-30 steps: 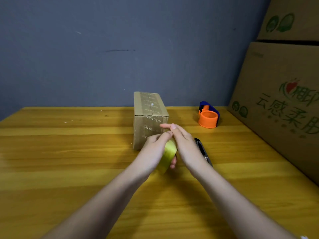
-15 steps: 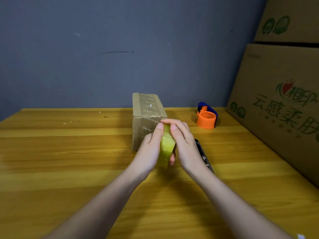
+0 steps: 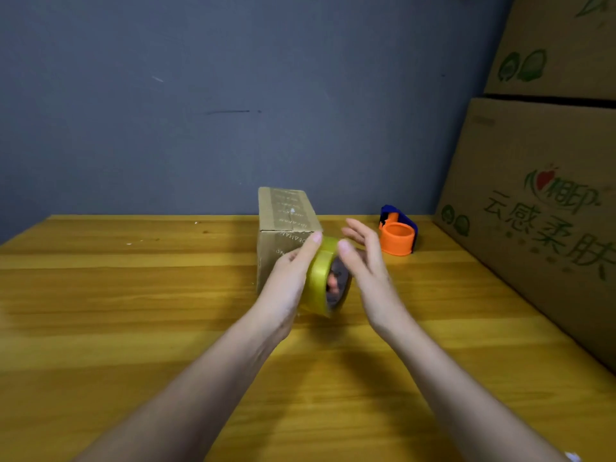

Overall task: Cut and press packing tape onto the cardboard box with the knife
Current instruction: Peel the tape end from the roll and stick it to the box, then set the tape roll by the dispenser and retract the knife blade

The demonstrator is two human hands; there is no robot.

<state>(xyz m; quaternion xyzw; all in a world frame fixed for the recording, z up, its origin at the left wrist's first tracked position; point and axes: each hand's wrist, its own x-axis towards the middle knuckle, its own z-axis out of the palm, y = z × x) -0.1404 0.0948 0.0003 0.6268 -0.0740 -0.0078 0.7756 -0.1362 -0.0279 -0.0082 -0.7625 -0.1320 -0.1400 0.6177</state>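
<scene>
- Left hand point(image 3: 290, 278) grips the tape roll point(image 3: 321, 278), thumb laid over the top of the rim, fingers reaching in through the core.
- Right hand point(image 3: 361, 258) sits just beside the roll on its right, fingers straight and spread, grasping nothing; its thumb tip is at the roll's upper edge, and contact there is too close to call.
- The roll stands on edge, its open face turned to the right, right in front of the box's point(image 3: 286, 235) near end.
- The box lies straight ahead of both hands, long axis running away toward the wall point(image 3: 233, 95), so a strip would likely pull forward along its top.
- Left hand is the nearer one to the box; it overlaps the box's near face in this view.
- The knife is not visible; the right hand may be hiding it.
- Worktop point(image 3: 133, 311) is yellow striped wood.
- An orange-and-blue dispenser point(image 3: 396, 233) sits back right, well apart from the hands.
- Printed cartons point(image 3: 540, 211) are stacked along the right side.
</scene>
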